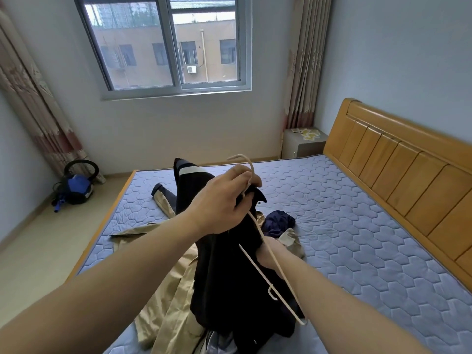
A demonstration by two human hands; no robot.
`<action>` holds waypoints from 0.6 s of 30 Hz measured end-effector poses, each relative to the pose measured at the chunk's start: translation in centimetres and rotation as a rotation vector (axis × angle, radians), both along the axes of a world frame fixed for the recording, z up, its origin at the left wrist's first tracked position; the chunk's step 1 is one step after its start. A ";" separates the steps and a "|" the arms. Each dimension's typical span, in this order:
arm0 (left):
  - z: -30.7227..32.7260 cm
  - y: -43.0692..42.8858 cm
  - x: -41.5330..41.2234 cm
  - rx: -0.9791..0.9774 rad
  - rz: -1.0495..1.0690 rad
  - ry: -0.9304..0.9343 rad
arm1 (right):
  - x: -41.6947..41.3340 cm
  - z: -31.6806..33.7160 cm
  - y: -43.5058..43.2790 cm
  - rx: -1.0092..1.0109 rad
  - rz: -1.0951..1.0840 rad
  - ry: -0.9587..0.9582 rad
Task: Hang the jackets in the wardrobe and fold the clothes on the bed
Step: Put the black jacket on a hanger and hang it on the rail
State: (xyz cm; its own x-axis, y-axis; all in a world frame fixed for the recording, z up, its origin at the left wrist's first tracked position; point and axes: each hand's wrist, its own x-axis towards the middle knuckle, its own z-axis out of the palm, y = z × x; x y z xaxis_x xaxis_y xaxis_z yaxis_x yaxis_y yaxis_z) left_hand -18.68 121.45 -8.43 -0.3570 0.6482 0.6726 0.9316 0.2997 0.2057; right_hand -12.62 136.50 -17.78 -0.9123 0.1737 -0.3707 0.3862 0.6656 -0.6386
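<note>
Left hand [224,200] pinched the hanger [256,224] neck at 12 o'clock of the dark jacket [229,277]. Right hand [270,254] sat at 3 o'clock (grip hidden) over the bed [357,226]. I judged 1 shoulder needed seating next.

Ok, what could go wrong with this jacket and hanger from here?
The near arm of the hanger shows bare, outside the jacket, so the jacket could slip off when the left hand lifts. The jacket's lower part rests on the coat and might drag it along.
</note>
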 end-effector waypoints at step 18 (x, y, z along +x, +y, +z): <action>-0.8 -1.3 -3.0 -0.328 0.325 -0.455 | -0.7 6.7 3.3 -0.436 -0.011 0.284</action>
State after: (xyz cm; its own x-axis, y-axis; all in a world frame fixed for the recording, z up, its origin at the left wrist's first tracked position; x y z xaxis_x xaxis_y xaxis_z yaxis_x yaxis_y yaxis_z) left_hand -21.72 120.15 -9.27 -0.7724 0.6050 0.1933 0.6239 0.6661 0.4087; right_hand -13.34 139.76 -11.11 -0.9865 0.0685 -0.1487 0.1627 0.3113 -0.9363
